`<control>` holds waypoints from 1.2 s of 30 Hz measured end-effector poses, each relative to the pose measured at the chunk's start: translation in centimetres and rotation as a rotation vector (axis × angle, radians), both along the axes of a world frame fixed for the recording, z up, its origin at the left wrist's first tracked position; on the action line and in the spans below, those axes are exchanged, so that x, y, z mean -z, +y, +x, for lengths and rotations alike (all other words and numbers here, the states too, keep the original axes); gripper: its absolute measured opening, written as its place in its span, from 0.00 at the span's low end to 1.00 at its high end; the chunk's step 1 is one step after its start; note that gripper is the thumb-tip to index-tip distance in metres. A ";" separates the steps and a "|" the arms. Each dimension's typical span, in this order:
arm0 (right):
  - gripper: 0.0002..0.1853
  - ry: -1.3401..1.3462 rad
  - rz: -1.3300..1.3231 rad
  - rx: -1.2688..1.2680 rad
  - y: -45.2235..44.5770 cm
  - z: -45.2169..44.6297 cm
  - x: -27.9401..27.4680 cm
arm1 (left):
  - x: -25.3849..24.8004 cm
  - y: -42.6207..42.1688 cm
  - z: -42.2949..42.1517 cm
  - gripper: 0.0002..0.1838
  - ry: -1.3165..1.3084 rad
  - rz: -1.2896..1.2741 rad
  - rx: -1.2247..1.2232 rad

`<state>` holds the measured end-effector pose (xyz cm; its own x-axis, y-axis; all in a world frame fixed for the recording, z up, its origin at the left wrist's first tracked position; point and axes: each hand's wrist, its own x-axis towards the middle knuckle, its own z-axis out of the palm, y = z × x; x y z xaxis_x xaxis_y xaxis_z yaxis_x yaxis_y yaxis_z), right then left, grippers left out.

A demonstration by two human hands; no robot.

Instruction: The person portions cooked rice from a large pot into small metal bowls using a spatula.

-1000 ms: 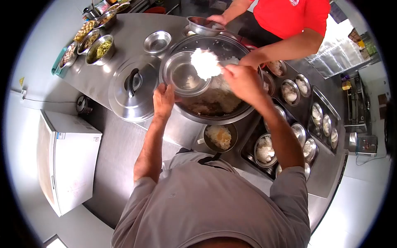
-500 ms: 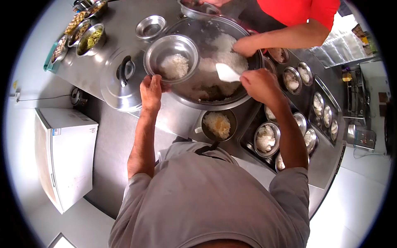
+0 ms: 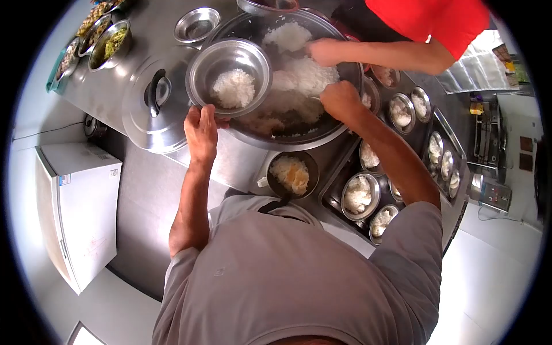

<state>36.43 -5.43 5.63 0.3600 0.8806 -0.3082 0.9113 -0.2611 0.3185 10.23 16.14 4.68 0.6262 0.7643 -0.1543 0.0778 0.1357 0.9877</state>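
Observation:
My left hand (image 3: 202,131) pinches the near rim of a steel bowl (image 3: 198,66), which is tilted over the left side of a large pot (image 3: 339,135). A mound of white rice (image 3: 234,88) lies in that bowl. Closed around the handle of a white rice paddle, my right hand (image 3: 345,103) is over the right part of the pot; the paddle's blade is mostly hidden in the rice. More rice (image 3: 313,77) fills the pot. Beyond my right hand, a co-worker's hand (image 3: 326,53) reaches into the same pot, its fingers blurred.
Left of the pot lies a steel lid (image 3: 135,129) with a black handle. A mug (image 3: 278,190) of rice stands in front. On the right, trays (image 3: 330,195) hold several small bowls of rice (image 3: 357,194). Food bowls (image 3: 123,52) stand far left, an empty bowl (image 3: 179,31) behind.
My right hand has pushed the paddle down into the rice, so its blade is now largely out of sight. The co-worker's hand shifted left, with a rice clump beside it. My left hand still holds the bowl.

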 end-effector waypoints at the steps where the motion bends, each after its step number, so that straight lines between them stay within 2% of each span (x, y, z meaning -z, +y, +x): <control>1: 0.06 0.004 -0.004 -0.004 0.3 0.6 -0.5 | -0.4 -0.3 0.2 0.18 0.001 0.022 -0.036; 7: 0.06 0.172 -0.121 -0.053 1.6 2.7 -0.8 | -1.2 -0.9 0.5 0.15 0.033 0.029 -0.078; 9: 0.07 0.226 -0.247 -0.013 2.3 2.7 -0.9 | -1.2 -0.9 0.6 0.15 0.006 0.003 -0.083; 12: 0.08 0.284 -0.213 0.076 2.3 3.6 -0.7 | -1.0 -1.0 0.4 0.15 -0.012 0.000 -0.076; 15: 0.10 0.327 -0.245 0.155 2.5 4.1 -0.5 | -0.5 -0.9 0.0 0.20 0.007 0.048 -0.036; 19: 0.12 0.383 -0.244 0.165 1.9 5.8 2.6 | -0.8 -1.2 0.1 0.18 -0.003 0.028 -0.079; 21: 0.14 0.595 -0.273 -0.028 1.2 5.6 5.9 | -0.8 -1.5 0.0 0.16 -0.003 0.005 -0.101; 22: 0.15 0.651 -0.139 0.077 1.1 3.6 7.4 | -0.6 -1.4 0.0 0.16 -0.023 0.013 -0.094; 23: 0.14 0.689 -0.076 0.076 2.0 1.3 8.2 | -0.4 -1.2 0.1 0.16 -0.045 0.024 -0.094; 24: 0.13 0.671 0.017 0.218 2.9 -1.2 6.9 | -0.4 -1.2 0.1 0.16 -0.046 0.027 -0.112; 26: 0.13 0.706 0.082 0.254 3.8 -2.2 7.8 | -0.4 -1.3 -0.1 0.15 -0.067 0.003 -0.106; 29: 0.15 0.764 0.123 0.223 3.9 -1.5 12.8 | -0.4 -1.3 0.1 0.15 -0.065 -0.029 -0.100; 30: 0.15 0.767 0.128 0.230 4.2 -1.8 12.5 | -0.3 -1.3 0.2 0.15 -0.085 -0.047 -0.108; 32: 0.16 0.591 0.021 -0.191 5.5 -2.8 11.2 | 0.1 -1.3 0.1 0.15 -0.081 -0.035 -0.099; 33: 0.15 0.646 0.135 -0.070 5.4 -3.0 11.9 | 0.3 -1.2 0.0 0.15 -0.079 -0.027 -0.096; 34: 0.15 0.707 0.262 0.043 5.6 -3.9 10.8 | 0.3 -1.2 -0.1 0.15 -0.078 -0.023 -0.091; 36: 0.14 0.824 0.354 0.185 5.1 -4.6 7.3 | 0.1 -1.1 -0.1 0.16 -0.042 -0.015 -0.086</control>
